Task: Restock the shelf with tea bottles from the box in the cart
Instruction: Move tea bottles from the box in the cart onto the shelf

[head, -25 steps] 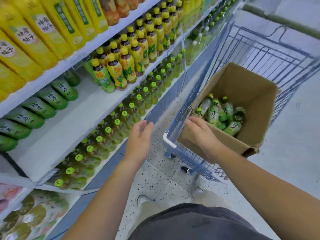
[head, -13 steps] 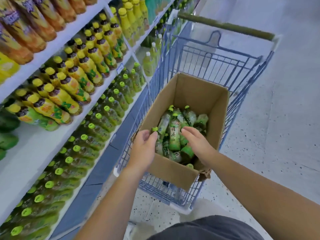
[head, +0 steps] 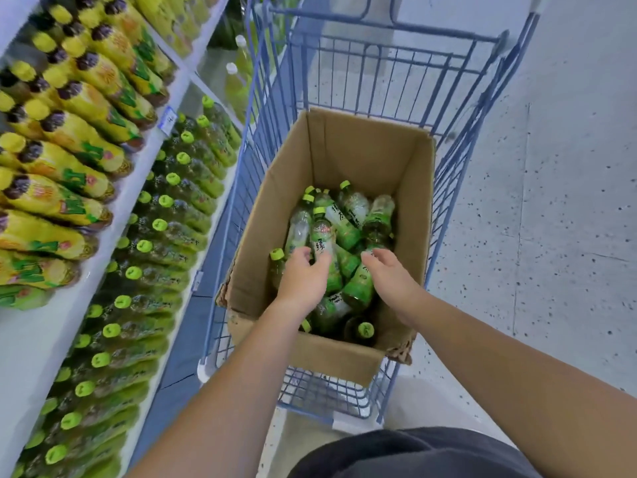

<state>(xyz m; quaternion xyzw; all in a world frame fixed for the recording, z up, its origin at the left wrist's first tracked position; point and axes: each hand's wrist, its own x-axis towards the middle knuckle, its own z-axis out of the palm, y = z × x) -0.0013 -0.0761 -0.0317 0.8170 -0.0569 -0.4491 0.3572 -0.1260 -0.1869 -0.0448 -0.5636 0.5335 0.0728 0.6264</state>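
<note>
An open cardboard box (head: pixel 344 150) stands in a blue wire cart (head: pixel 379 70). Several green-capped tea bottles (head: pixel 348 219) lie jumbled in its bottom. My left hand (head: pixel 303 277) is inside the box, fingers bent over the bottles, touching one with a white and green label (head: pixel 322 236). My right hand (head: pixel 389 274) hovers just right of it, fingers loosely curved over another green bottle (head: pixel 358 288). Neither hand plainly grips a bottle. The shelf (head: pixel 138 160) on the left carries rows of matching green-capped bottles (head: pixel 165 219) on its lower level.
Yellow-labelled bottles (head: pixel 69 132) fill the shelf level above. The cart stands tight against the shelf edge. Speckled grey floor (head: pixel 551 201) lies to the right of the cart. My dark clothing (head: pixel 413 453) shows at the bottom.
The view swung from the shelf to the cart. Both hands moved from the box's near edge down inside it, onto the bottles.
</note>
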